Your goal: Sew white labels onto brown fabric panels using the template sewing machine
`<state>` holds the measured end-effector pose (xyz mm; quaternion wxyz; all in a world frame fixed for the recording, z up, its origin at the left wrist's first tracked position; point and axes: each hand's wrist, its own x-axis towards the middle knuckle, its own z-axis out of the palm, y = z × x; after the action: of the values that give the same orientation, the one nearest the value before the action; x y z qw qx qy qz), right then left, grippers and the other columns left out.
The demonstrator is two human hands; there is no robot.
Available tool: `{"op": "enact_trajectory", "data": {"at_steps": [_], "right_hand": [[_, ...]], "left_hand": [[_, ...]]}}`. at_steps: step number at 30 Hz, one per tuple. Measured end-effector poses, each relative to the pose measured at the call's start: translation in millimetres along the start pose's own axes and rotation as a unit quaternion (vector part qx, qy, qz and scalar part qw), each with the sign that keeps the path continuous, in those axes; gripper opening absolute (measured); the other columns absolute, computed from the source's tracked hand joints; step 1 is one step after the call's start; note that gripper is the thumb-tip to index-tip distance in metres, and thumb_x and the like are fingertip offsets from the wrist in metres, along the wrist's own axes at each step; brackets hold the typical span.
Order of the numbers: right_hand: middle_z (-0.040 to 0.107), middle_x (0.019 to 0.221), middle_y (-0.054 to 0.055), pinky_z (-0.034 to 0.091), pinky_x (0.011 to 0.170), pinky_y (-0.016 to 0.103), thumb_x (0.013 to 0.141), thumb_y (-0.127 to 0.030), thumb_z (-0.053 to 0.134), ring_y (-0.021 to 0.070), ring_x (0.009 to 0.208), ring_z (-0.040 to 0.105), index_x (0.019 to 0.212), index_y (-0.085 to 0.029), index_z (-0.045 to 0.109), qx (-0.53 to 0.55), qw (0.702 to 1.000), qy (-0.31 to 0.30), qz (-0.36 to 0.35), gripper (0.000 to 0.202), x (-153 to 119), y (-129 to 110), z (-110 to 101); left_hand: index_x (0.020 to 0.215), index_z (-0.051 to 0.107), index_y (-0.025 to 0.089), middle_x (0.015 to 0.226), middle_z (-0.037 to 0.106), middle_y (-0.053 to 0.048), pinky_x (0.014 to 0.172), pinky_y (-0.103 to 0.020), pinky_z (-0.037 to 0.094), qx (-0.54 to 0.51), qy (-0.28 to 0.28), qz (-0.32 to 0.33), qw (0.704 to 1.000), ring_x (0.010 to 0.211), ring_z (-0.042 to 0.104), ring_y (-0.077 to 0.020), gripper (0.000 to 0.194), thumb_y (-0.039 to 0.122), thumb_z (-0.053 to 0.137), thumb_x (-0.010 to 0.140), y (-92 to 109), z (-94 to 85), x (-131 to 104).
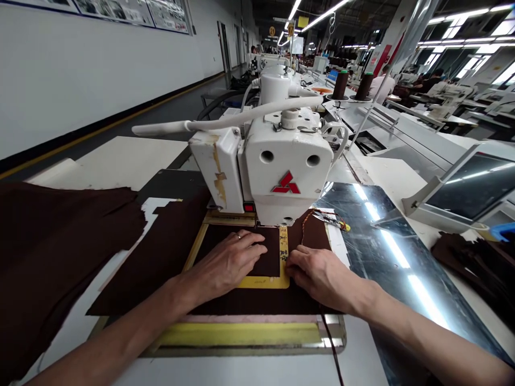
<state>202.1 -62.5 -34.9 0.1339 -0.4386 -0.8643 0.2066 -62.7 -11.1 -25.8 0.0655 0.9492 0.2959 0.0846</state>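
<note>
My left hand (pixel 237 257) lies flat, fingers stretched out and slightly apart, on dark brown fabric (pixel 265 262) inside a yellow template frame (pixel 257 282). The frame sits under the head of a white sewing machine (pixel 287 166). At the frame's right side my right hand (pixel 322 273) is closed, its fingertips curled together against the fabric beside the frame edge. Whatever those fingers hold, if anything, is hidden. Just beyond it lie thread snips (pixel 341 224) with a twisted orange-brown cord (pixel 304 228). The needle area is hidden behind the machine head.
A large brown fabric piece (pixel 60 241) covers the left side. A shiny metal plate (pixel 382 241) is on the right, with a screen (pixel 475 185) and stacked brown pieces (pixel 478 273) farther right. Two thread cones (pixel 340 86) stand behind. A dark cord (pixel 330 343) hangs in front.
</note>
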Motion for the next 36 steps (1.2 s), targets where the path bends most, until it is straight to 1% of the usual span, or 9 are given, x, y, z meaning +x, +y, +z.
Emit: {"op": "enact_trajectory", "data": {"at_steps": [3,7,12,17,21,27,32,34,36], "right_hand": [[0.058,0.091,0.001,0.038,0.062,0.028,0.100,-0.015,0.052,0.0141,0.072,0.054,0.104,-0.017,0.060,-0.020,0.999,-0.002,-0.032,0.009,4,-3,-4],[0.058,0.096,0.003,0.035,0.060,0.029,0.104,-0.018,0.049,0.0146,0.073,0.052,0.121,-0.020,0.061,-0.084,0.990,-0.028,-0.108,0.020,13,-2,-10],[0.058,0.099,0.005,0.038,0.066,0.030,0.106,-0.011,0.043,0.0162,0.081,0.053,0.121,-0.018,0.061,-0.163,0.965,-0.038,-0.202,0.024,24,3,-16],[0.060,0.101,0.005,0.040,0.068,0.032,0.106,-0.013,0.046,0.0180,0.086,0.054,0.116,-0.018,0.060,-0.209,0.941,-0.024,-0.266,0.018,27,5,-13],[0.061,0.098,0.005,0.040,0.068,0.031,0.106,-0.013,0.045,0.0173,0.083,0.054,0.110,-0.016,0.059,-0.203,0.940,0.002,-0.273,0.015,26,8,-9],[0.059,0.093,0.003,0.038,0.071,0.032,0.106,-0.012,0.044,0.0167,0.081,0.052,0.094,-0.019,0.057,-0.182,0.948,-0.001,-0.260,0.018,27,8,-4],[0.058,0.088,0.002,0.035,0.067,0.033,0.107,-0.020,0.045,0.0168,0.076,0.049,0.088,-0.020,0.057,-0.153,0.960,0.024,-0.233,0.022,27,9,3],[0.059,0.087,0.002,0.034,0.066,0.033,0.107,-0.022,0.045,0.0168,0.075,0.049,0.088,-0.020,0.058,-0.150,0.961,0.028,-0.229,0.023,24,8,5],[0.058,0.087,0.001,0.033,0.066,0.034,0.108,-0.022,0.044,0.0169,0.074,0.047,0.088,-0.019,0.058,-0.153,0.962,0.030,-0.222,0.025,20,7,7]], "left_hand": [[0.127,0.062,0.021,0.138,0.058,-0.008,0.105,-0.042,0.047,-0.001,0.006,0.000,1.000,0.124,0.055,-0.0257,0.036,0.004,0.047,0.098,-2,2.8,-1],[0.125,0.063,0.021,0.138,0.059,-0.008,0.106,-0.045,0.047,0.000,0.018,-0.007,1.000,0.124,0.055,-0.0266,0.039,0.002,0.047,0.095,0,5.1,-2],[0.126,0.063,0.020,0.138,0.059,-0.008,0.105,-0.046,0.048,0.000,0.028,-0.016,0.999,0.124,0.054,-0.0272,0.042,-0.001,0.046,0.093,1,8.0,-3],[0.124,0.064,0.019,0.137,0.060,-0.009,0.106,-0.046,0.048,0.002,0.034,-0.020,0.999,0.125,0.054,-0.0276,0.041,0.000,0.047,0.092,2,10.3,-5],[0.124,0.064,0.019,0.137,0.061,-0.009,0.106,-0.047,0.047,0.004,0.039,-0.021,0.999,0.125,0.055,-0.0276,0.041,-0.001,0.049,0.091,3,11.3,-6],[0.125,0.065,0.018,0.137,0.062,-0.010,0.104,-0.046,0.047,0.008,0.048,-0.018,0.999,0.126,0.055,-0.0285,0.041,0.000,0.047,0.092,6,10.7,-7],[0.124,0.067,0.020,0.135,0.064,-0.009,0.107,-0.046,0.045,-0.027,0.059,-0.011,0.998,0.125,0.056,-0.0267,0.026,0.016,0.052,0.102,7,8.0,-8],[0.121,0.067,0.020,0.133,0.064,-0.009,0.108,-0.045,0.044,-0.057,0.067,-0.002,0.996,0.126,0.055,-0.0261,0.022,0.023,0.058,0.101,9,6.6,-8],[0.118,0.068,0.020,0.130,0.065,-0.008,0.108,-0.043,0.044,-0.078,0.077,0.014,0.994,0.125,0.055,-0.0254,0.019,0.023,0.061,0.100,12,5.2,-9]]}}
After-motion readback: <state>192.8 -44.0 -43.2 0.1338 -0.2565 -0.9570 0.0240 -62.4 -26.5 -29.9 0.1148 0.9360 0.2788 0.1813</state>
